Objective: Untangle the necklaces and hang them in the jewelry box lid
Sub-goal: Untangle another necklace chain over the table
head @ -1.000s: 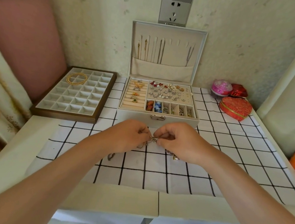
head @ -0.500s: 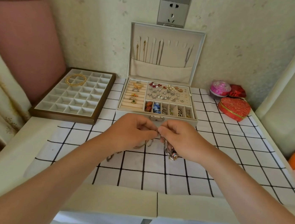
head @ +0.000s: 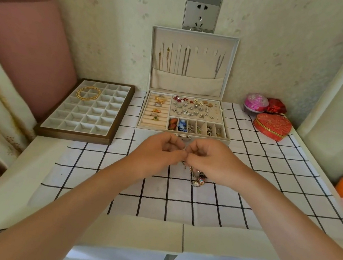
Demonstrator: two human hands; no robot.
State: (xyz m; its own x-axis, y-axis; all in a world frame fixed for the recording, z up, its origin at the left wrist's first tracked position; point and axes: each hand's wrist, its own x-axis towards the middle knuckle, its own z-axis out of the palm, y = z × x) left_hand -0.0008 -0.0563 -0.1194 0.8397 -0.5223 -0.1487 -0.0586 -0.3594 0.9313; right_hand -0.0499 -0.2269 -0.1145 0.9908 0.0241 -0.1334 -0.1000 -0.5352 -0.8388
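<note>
A tangled bunch of necklaces point(head: 197, 177) with coloured beads hangs from my fingers just above the checked cloth. My left hand point(head: 160, 152) and my right hand point(head: 210, 159) meet fingertip to fingertip, both pinching the chain at its top. Behind them stands the open white jewelry box point(head: 182, 133). Its upright lid point(head: 196, 37) has a row of hooks with several thin chains point(head: 184, 61) hanging into a fabric pocket. The hooks in the middle-right of the lid are bare.
A compartment tray point(head: 46, 125) holding a gold bangle point(head: 88, 92) lies at the left. A red heart-shaped box point(head: 272, 126), a pink round box point(head: 256, 102) and a red box point(head: 276, 107) sit at the back right. A wall socket point(head: 202, 11) is above the lid.
Both hands have risen and moved toward the box front. The tangled bunch has lifted off the cloth and now dangles under my right hand.
</note>
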